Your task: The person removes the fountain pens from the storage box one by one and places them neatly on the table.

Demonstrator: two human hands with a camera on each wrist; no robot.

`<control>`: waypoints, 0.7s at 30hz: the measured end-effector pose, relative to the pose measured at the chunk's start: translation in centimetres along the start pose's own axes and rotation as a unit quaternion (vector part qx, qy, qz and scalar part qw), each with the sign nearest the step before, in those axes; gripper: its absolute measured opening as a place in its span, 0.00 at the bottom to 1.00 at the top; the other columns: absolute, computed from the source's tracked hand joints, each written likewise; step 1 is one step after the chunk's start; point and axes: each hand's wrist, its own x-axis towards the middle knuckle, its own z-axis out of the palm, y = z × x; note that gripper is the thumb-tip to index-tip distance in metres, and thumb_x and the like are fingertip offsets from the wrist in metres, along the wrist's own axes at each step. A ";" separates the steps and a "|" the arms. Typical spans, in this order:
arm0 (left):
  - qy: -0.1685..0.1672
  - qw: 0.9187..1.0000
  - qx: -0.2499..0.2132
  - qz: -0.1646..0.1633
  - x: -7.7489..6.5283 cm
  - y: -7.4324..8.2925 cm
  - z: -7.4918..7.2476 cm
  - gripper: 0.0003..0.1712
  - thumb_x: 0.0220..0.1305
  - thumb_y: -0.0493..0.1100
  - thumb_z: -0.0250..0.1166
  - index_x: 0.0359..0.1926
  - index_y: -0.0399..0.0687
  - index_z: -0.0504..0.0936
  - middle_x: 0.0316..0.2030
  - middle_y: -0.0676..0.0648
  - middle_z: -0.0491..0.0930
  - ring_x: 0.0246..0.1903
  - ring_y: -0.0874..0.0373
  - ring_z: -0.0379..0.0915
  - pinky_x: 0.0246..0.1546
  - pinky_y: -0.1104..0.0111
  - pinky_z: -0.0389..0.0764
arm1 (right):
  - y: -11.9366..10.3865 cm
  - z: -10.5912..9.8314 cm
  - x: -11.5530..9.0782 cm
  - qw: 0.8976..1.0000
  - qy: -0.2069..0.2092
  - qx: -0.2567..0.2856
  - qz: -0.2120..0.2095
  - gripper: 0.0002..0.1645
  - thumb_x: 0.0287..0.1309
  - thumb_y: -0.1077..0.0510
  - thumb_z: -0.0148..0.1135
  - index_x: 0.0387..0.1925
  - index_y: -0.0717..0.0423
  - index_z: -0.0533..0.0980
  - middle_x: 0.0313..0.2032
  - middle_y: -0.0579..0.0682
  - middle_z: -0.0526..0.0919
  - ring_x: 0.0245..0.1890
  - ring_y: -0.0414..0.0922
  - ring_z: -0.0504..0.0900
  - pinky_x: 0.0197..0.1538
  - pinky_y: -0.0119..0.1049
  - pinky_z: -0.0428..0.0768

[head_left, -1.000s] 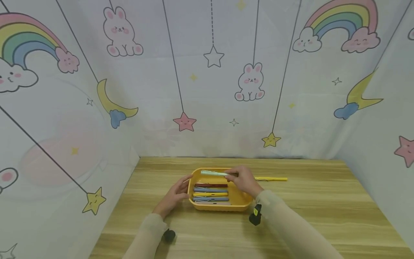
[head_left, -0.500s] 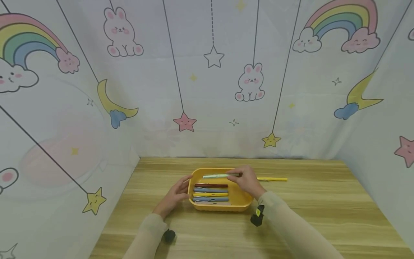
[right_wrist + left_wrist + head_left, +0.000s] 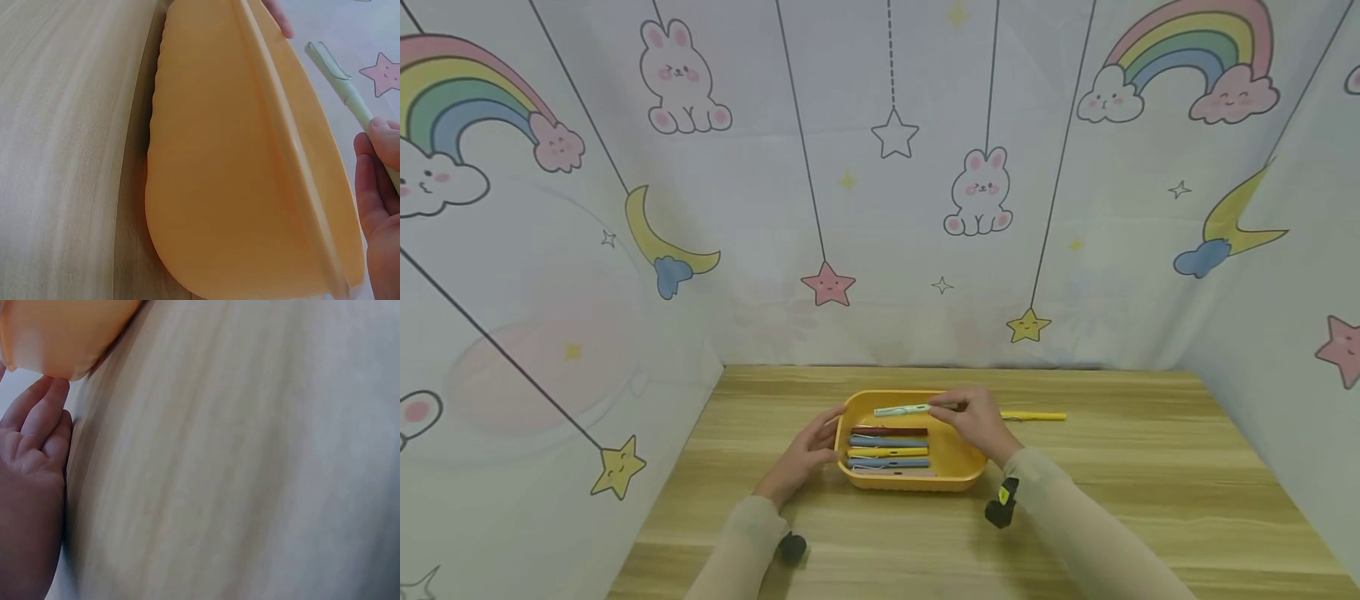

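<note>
My right hand [image 3: 976, 423] pinches a pale mint-green pen [image 3: 901, 410] between thumb and fingers, above the back part of a yellow-orange tray [image 3: 917, 482]. The pen's clip end points left; its other end is partly hidden by the hand. Against the tray's left side rests my left hand [image 3: 805, 454], its fingertips touching the outer wall [image 3: 69, 337]. Several pens lie side by side in the tray: a dark red pen [image 3: 891, 432], a yellow pen [image 3: 887, 452], two blue ones and a pale pink pen [image 3: 898, 472] nearest the front wall.
Another yellow pen [image 3: 1037, 416] lies on the wood-patterned table [image 3: 887, 550] to the right, beyond the right hand. A patterned white cloth wall [image 3: 895, 250] stands behind the table's back edge, and further cloth hangs on both sides.
My right hand has shifted slightly right with the mint-green pen, which has come a little lower in the head view. The left hand and the tray stay put.
</note>
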 end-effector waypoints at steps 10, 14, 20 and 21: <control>0.004 1.000 0.002 0.001 0.1 -0.1 0.0 0.44 0.68 0.33 0.64 0.81 0.59 0.60 0.80 0.38 0.58 0.77 0.39 0.59 0.76 0.45 0.59 | 0.2 -1.1 -0.2 0.999 0.006 0.017 0.026 0.09 0.61 0.57 0.76 0.43 0.48 0.92 0.50 0.49 0.91 0.45 0.44 0.87 0.43 0.34 0.85; 0.004 1.000 0.003 0.001 0.0 0.0 0.0 0.44 0.68 0.33 0.64 0.81 0.59 0.60 0.80 0.38 0.58 0.77 0.39 0.59 0.76 0.45 0.58 | 0.5 -1.5 -0.3 0.999 0.007 0.030 0.025 0.10 0.60 0.58 0.77 0.44 0.49 0.91 0.49 0.50 0.91 0.45 0.45 0.87 0.42 0.32 0.85; 0.002 1.000 0.003 0.002 0.0 0.0 0.0 0.44 0.68 0.33 0.64 0.81 0.58 0.60 0.80 0.38 0.58 0.77 0.39 0.59 0.76 0.45 0.58 | 1.1 -2.1 -0.5 0.999 0.009 0.046 0.012 0.10 0.60 0.59 0.77 0.44 0.51 0.91 0.51 0.52 0.91 0.49 0.47 0.88 0.44 0.30 0.86; 0.002 1.000 0.003 0.002 0.1 0.0 0.0 0.44 0.68 0.33 0.64 0.81 0.58 0.60 0.80 0.38 0.58 0.77 0.39 0.59 0.76 0.45 0.58 | 1.2 -2.2 -0.5 0.999 0.009 0.049 0.012 0.10 0.60 0.59 0.76 0.44 0.52 0.91 0.51 0.52 0.91 0.50 0.48 0.88 0.44 0.30 0.86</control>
